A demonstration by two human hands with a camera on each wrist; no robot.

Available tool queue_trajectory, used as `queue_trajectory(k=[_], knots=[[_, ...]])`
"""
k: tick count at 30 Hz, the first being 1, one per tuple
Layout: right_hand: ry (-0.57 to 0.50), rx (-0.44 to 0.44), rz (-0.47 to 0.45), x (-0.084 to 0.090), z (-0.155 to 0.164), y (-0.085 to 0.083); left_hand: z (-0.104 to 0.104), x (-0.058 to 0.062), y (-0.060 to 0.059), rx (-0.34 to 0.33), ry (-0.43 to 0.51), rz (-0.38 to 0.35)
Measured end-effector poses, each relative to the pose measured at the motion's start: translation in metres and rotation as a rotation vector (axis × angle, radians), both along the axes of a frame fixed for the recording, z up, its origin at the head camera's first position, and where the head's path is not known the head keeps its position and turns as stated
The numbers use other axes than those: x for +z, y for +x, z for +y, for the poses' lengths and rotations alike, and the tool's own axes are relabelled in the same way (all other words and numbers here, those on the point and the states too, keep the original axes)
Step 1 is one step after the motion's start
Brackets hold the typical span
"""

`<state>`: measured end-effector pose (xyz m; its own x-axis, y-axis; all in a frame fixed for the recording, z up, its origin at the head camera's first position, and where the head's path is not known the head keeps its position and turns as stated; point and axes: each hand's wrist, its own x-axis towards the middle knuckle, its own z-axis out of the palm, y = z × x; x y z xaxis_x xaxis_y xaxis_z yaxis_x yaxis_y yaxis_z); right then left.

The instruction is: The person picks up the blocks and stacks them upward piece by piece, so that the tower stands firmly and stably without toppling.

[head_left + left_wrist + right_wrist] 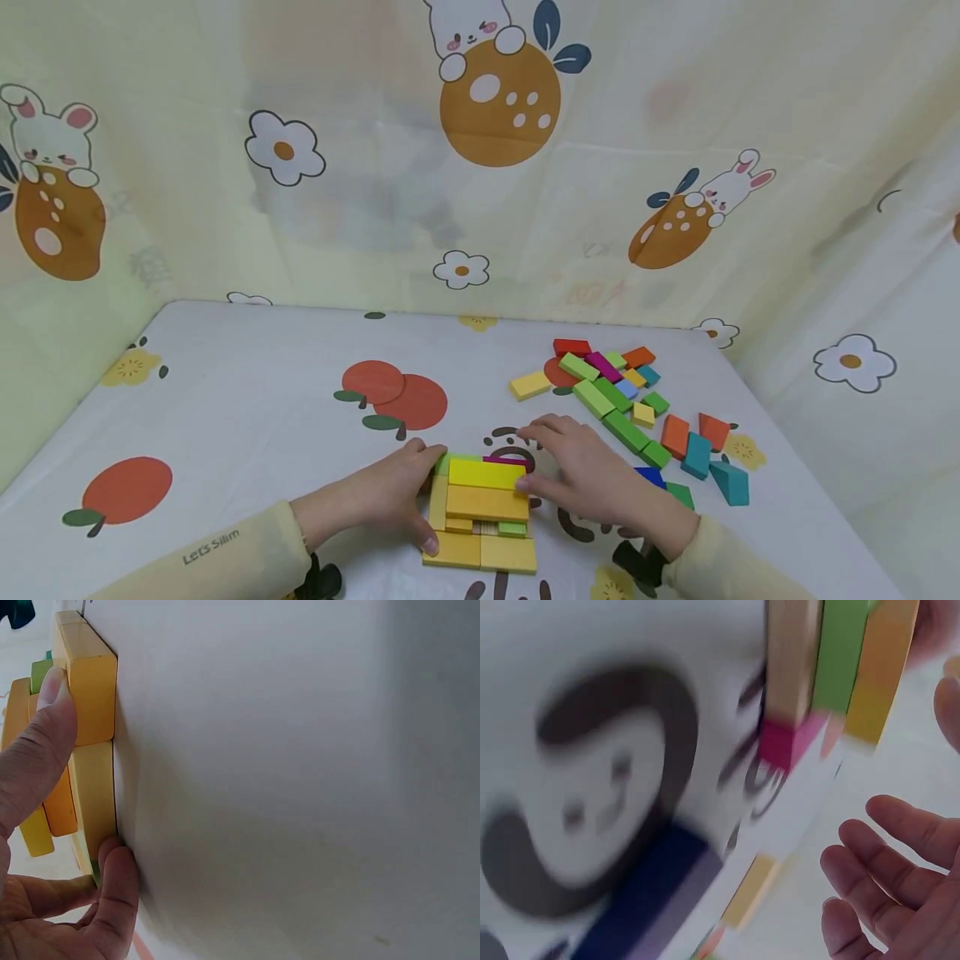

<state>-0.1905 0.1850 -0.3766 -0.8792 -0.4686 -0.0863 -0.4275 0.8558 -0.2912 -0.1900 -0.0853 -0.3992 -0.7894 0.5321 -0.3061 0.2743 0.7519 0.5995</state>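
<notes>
Block stack (487, 502): rectangular blocks, yellow and orange-yellow; light-green block (462, 458) and magenta block (506, 461) along its far edge. Past the stack, right: loose blocks (627, 431) in red, orange, yellow, green, teal, blue, magenta. Under stack: white cloth (255, 400), red-orange fruit prints (412, 402). Behind stack: cream fabric curtain (360, 275), white rabbits (471, 21) on brown fruit (498, 125).

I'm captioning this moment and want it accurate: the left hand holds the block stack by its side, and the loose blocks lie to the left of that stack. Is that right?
Not quite: the loose blocks lie to the right of the block stack, as the head view shows. The left hand does hold the block stack by its side.
</notes>
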Motion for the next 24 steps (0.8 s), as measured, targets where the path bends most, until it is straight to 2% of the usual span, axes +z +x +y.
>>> queue_trajectory(k=[6,12,17,24], knots=[[0.018,-0.017,0.087,-0.007,0.018,-0.042,0.001,0.0,0.001,0.007,-0.002,-0.007],[0.13,-0.004,0.087,-0.019,0.02,-0.079,0.002,-0.003,-0.001,0.011,0.015,-0.02],[0.174,-0.014,0.037,-0.026,0.016,-0.087,0.001,-0.006,-0.002,-0.002,0.011,-0.029],[0.207,0.014,0.092,-0.021,0.011,-0.09,0.001,-0.003,-0.001,0.01,0.02,-0.02]])
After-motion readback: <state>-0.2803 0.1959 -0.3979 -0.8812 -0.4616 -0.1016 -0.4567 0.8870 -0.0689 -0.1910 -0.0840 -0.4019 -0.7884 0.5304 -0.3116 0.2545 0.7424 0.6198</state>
